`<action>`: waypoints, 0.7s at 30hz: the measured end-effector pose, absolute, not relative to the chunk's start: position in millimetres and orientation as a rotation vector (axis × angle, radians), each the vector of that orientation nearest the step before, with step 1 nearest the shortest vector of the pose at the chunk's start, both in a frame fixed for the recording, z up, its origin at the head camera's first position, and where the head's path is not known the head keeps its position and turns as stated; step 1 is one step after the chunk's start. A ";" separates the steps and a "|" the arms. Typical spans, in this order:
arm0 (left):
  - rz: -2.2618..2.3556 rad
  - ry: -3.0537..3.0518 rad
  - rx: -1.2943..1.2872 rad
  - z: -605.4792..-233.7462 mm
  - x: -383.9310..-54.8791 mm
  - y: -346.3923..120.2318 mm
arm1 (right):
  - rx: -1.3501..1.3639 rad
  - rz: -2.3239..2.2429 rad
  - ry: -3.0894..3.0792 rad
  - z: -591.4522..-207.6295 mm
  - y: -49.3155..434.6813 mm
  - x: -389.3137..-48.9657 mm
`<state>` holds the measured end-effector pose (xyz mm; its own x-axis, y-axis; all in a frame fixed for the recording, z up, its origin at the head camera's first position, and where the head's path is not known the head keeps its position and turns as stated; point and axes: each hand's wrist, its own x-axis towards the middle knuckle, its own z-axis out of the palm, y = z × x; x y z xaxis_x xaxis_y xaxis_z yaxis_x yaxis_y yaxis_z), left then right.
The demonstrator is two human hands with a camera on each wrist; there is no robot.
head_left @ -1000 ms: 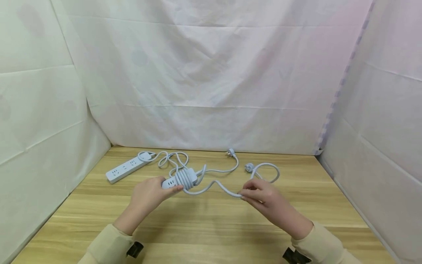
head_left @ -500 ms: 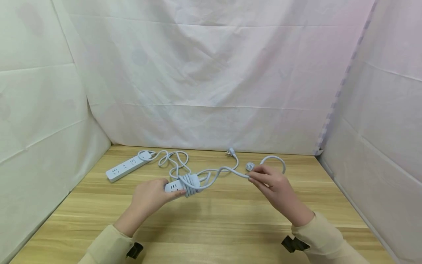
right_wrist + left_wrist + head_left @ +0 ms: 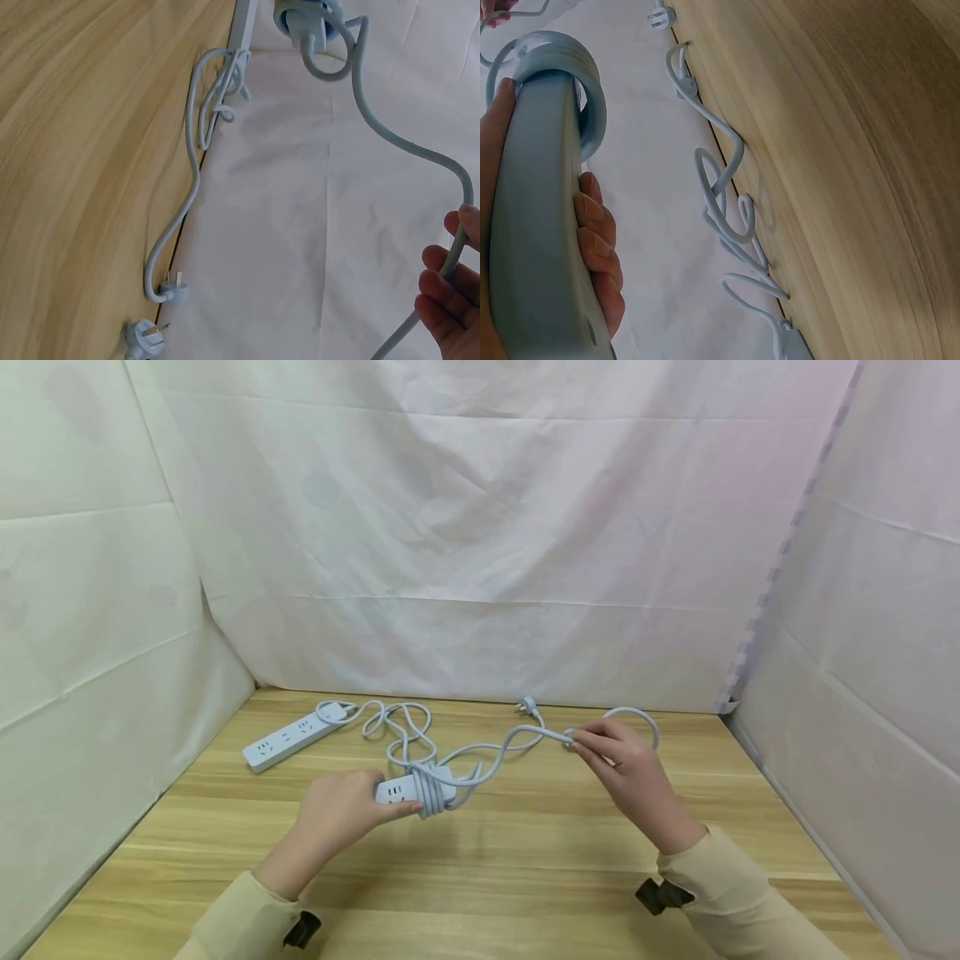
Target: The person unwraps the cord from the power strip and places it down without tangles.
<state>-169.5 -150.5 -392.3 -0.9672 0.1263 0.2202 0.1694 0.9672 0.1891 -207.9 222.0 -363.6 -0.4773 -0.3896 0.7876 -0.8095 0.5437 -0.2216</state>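
In the head view my left hand (image 3: 341, 814) grips one end of a white power strip (image 3: 393, 790), held above the table. Several turns of cord (image 3: 429, 793) are wound around the strip's far end. The left wrist view shows the fingers (image 3: 600, 251) curled around the strip's side. Off to the right, my right hand (image 3: 626, 777) pinches the strip's loose cord (image 3: 405, 142) between thumb and fingers. That cord rises slack from the coils to the hand, then loops on behind it. Its plug (image 3: 145, 339) lies on the table, mostly hidden by the right hand in the head view.
A second white power strip (image 3: 292, 739) lies at the back left of the wooden table (image 3: 480, 893). Its tangled cord (image 3: 405, 714) runs behind the held strip to a plug (image 3: 528, 705) near the back edge. White cloth (image 3: 480, 527) hangs behind and at both sides.
My right hand has moved away from me and slightly right, raising the pinched cord. The held strip has shifted slightly right and nearer me, with the cord now crossing over its coils.
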 end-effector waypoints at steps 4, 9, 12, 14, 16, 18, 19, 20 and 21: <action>-0.287 -2.913 -0.257 -391.5 -167.5 -150.0 | 0.868 0.784 -2.136 -366.6 225.3 -212.9; -0.274 -2.900 -0.295 -389.3 -165.3 -146.9 | 0.798 0.784 -2.195 -374.4 228.3 -222.3; -0.283 -2.893 -0.309 -388.1 -164.7 -144.7 | 0.787 0.774 -2.224 -381.1 229.1 -228.6; -0.294 -2.887 -0.316 -387.1 -164.1 -143.6 | 0.781 0.769 -2.248 -385.6 228.9 -232.5; -0.309 -2.885 -0.319 -386.3 -163.6 -142.5 | 0.775 0.771 -2.282 -389.8 228.2 -235.9; -0.328 -2.887 -0.322 -385.7 -163.3 -141.4 | 0.766 0.789 -2.319 -393.6 227.1 -239.1; -0.337 -2.890 -0.325 -385.4 -163.2 -140.9 | 0.759 0.796 -2.338 -395.3 226.5 -240.5; -0.348 -2.893 -0.328 -385.3 -163.4 -140.3 | 0.751 0.794 -2.357 -397.0 225.9 -241.7; -0.359 -2.898 -0.328 -385.1 -163.5 -139.7 | 0.744 0.793 -2.375 -398.6 225.3 -242.9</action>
